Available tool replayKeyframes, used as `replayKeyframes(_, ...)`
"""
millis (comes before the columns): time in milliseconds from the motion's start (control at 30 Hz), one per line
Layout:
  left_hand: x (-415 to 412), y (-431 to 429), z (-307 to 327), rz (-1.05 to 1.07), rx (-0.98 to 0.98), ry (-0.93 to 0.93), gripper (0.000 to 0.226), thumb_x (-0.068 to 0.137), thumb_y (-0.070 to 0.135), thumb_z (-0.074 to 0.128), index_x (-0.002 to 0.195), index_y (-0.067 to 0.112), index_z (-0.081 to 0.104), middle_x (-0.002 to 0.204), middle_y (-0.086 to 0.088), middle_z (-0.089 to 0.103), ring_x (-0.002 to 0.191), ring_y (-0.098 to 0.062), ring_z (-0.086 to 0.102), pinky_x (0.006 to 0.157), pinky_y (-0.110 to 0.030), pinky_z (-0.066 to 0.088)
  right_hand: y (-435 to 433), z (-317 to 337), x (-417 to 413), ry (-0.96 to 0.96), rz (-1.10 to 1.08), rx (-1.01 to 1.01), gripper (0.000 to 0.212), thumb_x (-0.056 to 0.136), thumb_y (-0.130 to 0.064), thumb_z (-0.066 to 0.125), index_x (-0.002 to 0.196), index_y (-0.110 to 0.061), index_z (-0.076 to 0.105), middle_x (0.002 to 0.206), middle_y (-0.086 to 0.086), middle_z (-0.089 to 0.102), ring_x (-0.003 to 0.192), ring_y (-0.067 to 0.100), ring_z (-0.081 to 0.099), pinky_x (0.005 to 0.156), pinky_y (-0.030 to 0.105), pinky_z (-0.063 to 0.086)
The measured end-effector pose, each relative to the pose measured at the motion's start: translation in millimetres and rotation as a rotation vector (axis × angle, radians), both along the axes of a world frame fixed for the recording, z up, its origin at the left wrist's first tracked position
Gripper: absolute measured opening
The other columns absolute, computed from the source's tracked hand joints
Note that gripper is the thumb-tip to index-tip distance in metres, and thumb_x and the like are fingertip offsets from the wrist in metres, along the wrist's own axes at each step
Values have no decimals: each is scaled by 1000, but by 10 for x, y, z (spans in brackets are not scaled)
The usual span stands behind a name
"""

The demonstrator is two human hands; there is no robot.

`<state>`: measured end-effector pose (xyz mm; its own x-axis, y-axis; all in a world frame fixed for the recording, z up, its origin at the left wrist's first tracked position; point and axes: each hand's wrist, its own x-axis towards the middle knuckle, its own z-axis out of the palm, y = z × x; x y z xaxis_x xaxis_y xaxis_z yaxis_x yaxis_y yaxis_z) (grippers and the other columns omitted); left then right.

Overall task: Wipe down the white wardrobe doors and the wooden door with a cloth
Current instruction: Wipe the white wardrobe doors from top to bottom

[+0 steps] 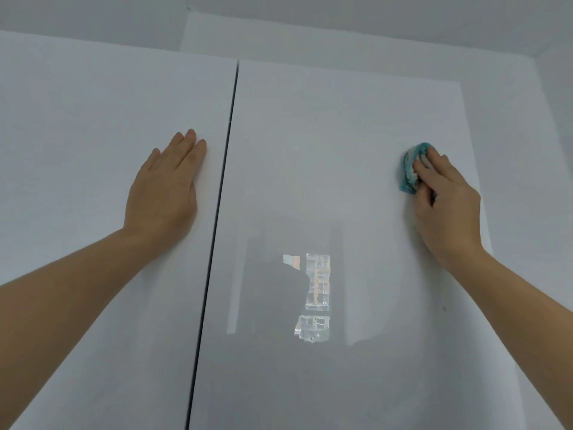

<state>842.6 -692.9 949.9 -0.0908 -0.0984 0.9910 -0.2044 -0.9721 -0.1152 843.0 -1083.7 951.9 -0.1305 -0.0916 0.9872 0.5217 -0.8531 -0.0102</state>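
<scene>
Two glossy white wardrobe doors fill the view, split by a dark vertical gap (217,218). My left hand (166,190) lies flat, fingers straight, on the left door (77,135) just beside the gap. My right hand (446,197) grips a bunched teal and white cloth (410,169) and presses it against the right door (325,166) near that door's right edge, at upper height. The wooden door is out of sight.
White wall and ceiling (310,32) show above the doors' top edge. A side wall (555,150) runs down the right of the wardrobe. A bright window reflection (316,296) sits low on the right door.
</scene>
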Motion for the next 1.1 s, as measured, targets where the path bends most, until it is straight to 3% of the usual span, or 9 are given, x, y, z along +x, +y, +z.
replayKeyframes(133,12,-65,-120,3,13,13,56,93,11,25,148,5,35,157,-10,30,147,-25,25,119,-46,16,-169,-118,-39,18,-14,103,42,97,1,45,136,-10,53,150,0,40,143,17,31,111,10,15)
replayKeyframes(200,27,-117,-187,25,49,8,57,94,17,21,148,5,36,156,-10,31,146,-25,26,119,-47,18,-267,-210,-52,30,-12,172,41,97,0,44,136,-10,53,150,1,40,143,17,31,110,7,14)
replayKeyframes(433,47,-132,-270,53,70,-2,55,96,17,22,147,6,37,156,-9,33,145,-23,30,118,-46,19,-362,-400,-191,131,-91,297,45,97,-10,45,138,-25,52,155,-5,32,133,17,44,98,16,28)
replayKeyframes(567,38,-150,-281,50,70,-16,53,96,14,26,146,5,39,155,-10,34,144,-24,32,117,-47,22,-380,-370,-223,161,-83,297,43,92,-18,47,135,-20,56,152,0,39,135,19,42,105,19,28)
replayKeyframes(633,45,-161,-283,37,59,-14,53,95,13,27,147,5,38,156,-10,33,145,-24,30,118,-47,20,-331,-379,-162,130,-72,288,42,91,-23,43,129,-15,58,151,1,39,134,23,43,110,29,34)
replayKeyframes(733,58,-161,-283,15,51,-1,54,95,14,26,148,5,36,157,-9,30,146,-24,27,119,-48,16,-194,-406,-93,84,-48,294,39,91,-20,40,125,-12,57,149,0,41,131,26,46,106,40,42)
replayKeyframes(900,64,-157,-286,-8,54,0,54,95,14,26,148,6,35,157,-9,29,147,-23,25,120,-47,14,278,-518,-123,77,34,267,47,95,-8,45,140,-18,49,157,-1,30,144,16,29,109,19,23)
replayKeyframes(1100,49,-156,-278,-32,50,18,54,96,13,26,149,7,34,158,-7,28,148,-21,22,121,-45,11,1072,-604,-136,81,94,71,50,92,-3,48,139,-18,51,156,0,31,145,15,26,111,19,23)
